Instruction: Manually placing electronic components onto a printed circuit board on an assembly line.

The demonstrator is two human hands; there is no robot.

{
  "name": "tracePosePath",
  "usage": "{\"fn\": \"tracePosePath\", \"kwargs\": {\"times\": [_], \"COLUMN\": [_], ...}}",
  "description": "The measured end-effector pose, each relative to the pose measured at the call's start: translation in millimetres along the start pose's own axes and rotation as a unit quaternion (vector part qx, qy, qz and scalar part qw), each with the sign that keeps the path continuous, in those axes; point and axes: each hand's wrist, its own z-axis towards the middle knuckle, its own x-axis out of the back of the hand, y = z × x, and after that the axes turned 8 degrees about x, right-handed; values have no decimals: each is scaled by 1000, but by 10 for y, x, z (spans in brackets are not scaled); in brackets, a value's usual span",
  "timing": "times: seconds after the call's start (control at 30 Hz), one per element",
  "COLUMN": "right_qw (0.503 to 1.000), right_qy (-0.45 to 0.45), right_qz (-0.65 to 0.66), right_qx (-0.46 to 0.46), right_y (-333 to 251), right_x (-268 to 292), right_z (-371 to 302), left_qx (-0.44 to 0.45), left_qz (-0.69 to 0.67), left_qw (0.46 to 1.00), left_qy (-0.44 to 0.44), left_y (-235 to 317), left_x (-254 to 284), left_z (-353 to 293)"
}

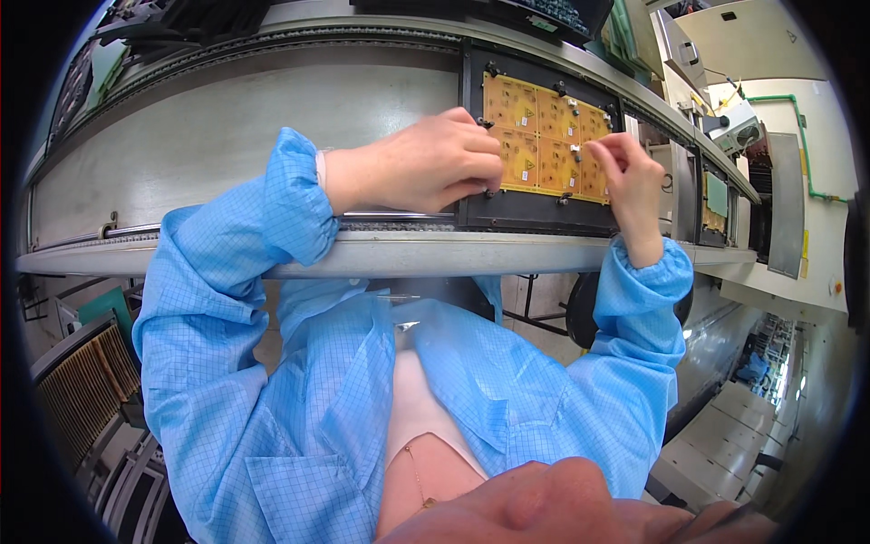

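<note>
A yellow-orange circuit board panel point(519, 140), divided into several sections, lies in a black carrier tray point(544, 218) with black clips round its edges. My left hand point(426, 163) is at the panel's left edge, its fingers curled in; whatever they hold is hidden. Over the panel's right side is my right hand point(632, 177), thumb and forefinger pinched together, with anything between them too small to make out. Small white parts point(575, 152) stand on the panel to the left of those fingertips.
The tray rests on a conveyor line with a metal bed point(245, 136) and a near rail point(390, 254). Another tray with a board and a green sheet point(716, 195) sits farther right. At lower left stands a rack of boards point(86, 385); a monitor edge point(553, 18) shows at the back.
</note>
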Motion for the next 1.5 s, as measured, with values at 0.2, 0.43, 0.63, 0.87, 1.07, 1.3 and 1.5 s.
{"fn": "tracePosePath", "kwargs": {"times": [0.2,0.43,0.63,0.87,1.07,1.3,1.5], "right_qw": [992,954,968,973,955,971,957], "right_qy": [82,76,-85,-40,26,133,132], "right_qz": [27,-100,-180,-182,-220,-51,159], "right_qx": [92,271,149,139,199,192,203], "right_y": [16,62,80,72,-32,-97,-621], "right_x": [108,-408,-798,-459,-376,-300,-110], "right_z": [821,2105,2559,2405,2374,2190,1514], "left_qx": [16,117,292,401,409,391,353], "left_qz": [31,85,-6,-374,-386,-167,54], "left_qw": [998,987,955,825,816,895,926], "left_qy": [-54,-70,49,134,135,136,124], "left_y": [67,108,179,89,-12,-246,-270], "left_x": [260,699,906,915,892,939,951], "left_z": [-116,-738,-1018,-541,-451,-331,-132]}}
